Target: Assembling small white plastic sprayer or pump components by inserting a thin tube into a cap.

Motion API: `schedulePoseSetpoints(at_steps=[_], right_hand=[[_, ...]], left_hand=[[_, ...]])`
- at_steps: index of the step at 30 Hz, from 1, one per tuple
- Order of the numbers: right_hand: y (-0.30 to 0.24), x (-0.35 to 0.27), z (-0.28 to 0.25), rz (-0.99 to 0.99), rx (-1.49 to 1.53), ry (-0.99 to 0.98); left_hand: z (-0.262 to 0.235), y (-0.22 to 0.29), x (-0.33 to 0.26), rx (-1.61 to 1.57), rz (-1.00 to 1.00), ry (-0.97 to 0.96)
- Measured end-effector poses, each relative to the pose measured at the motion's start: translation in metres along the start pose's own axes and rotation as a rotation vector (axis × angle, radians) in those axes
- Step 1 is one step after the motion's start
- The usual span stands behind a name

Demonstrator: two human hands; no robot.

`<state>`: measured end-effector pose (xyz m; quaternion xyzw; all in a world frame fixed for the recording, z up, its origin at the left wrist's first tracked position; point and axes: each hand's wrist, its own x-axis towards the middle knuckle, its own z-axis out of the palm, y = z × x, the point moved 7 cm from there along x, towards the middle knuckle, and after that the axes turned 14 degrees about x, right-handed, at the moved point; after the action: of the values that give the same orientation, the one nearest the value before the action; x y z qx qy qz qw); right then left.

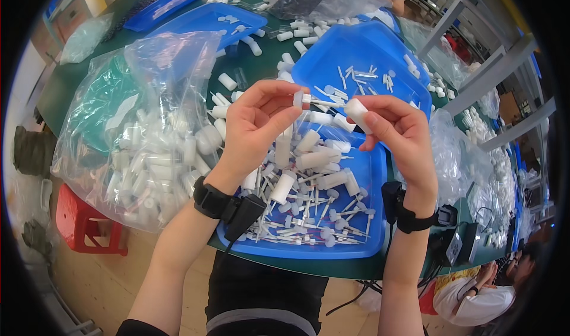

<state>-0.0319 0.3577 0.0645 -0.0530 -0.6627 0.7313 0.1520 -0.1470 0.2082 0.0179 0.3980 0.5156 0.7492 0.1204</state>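
Note:
Over the near blue tray (303,251), my left hand (256,122) pinches the pale disc-shaped end of a thin-stemmed white piece (306,98). Its stem points right, toward a short white plastic cylinder (357,113) gripped between the thumb and fingers of my right hand (405,133). The stem's tip reaches the cylinder; whether it goes inside cannot be made out. Below my hands, the tray holds many similar stemmed pieces (306,208) with pale round ends, and several loose white cylinders (284,187).
A clear plastic bag (142,176) full of white cylinders lies at left. Behind my hands sits another blue tray (320,63) with thin white rods. A red stool (83,217) stands lower left. Metal frame bars (493,92) rise at right; a seated person (475,297) is lower right.

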Motion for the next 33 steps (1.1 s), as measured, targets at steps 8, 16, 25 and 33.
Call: schedulePoseSetpoints(at_steps=[8, 16, 25, 33], right_hand=[[-0.007, -0.004, -0.006, -0.106, -0.217, -0.034], [-0.004, -0.002, -0.009, -0.077, -0.163, -0.016], [0.005, -0.001, -0.001, -0.082, -0.158, -0.022], [-0.005, -0.01, -0.002, -0.07, -0.357, -0.07]], left_hand=[[0.001, 0.004, 0.0, 0.192, 0.124, -0.041], [0.0, 0.001, 0.0, 0.135, 0.035, -0.007], [0.003, 0.002, 0.0, 0.176, 0.094, -0.061], [0.009, -0.004, 0.0, 0.107, -0.059, -0.144]])
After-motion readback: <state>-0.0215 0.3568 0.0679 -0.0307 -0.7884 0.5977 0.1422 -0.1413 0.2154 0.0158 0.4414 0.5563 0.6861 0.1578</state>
